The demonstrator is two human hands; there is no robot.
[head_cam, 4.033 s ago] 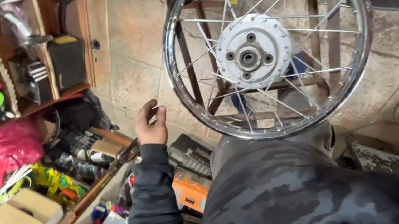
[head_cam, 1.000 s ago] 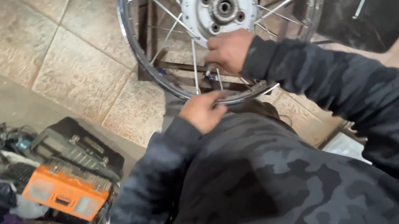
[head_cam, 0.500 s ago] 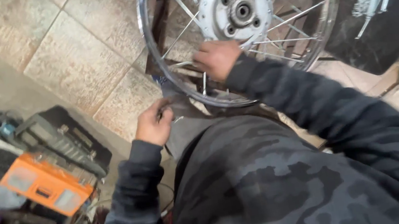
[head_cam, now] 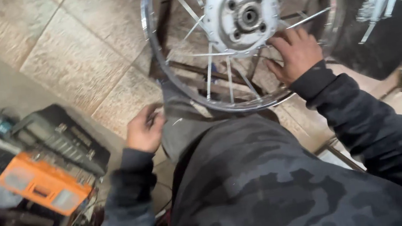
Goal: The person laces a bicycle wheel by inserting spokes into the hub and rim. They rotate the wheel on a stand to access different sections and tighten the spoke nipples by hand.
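A spoked wheel is held upright ahead of the knee, its chromed rim low against a dark metal stand; the right hand is laid open among the spokes just below the pale hub, fingers spread, touching rather than clenched on anything; the left hand is curled loosely near the rim's lower edge, and whether something small is pinched in it cannot be told; for good work here the wheel is best steadied at the hub while spokes are felt one at a time, with fingers kept out of crossing spokes; the floor is of large beige stone tiles, dusty; an orange case and a dark tool tray are seen at the left among clutter; a black tyre is seen at the right.
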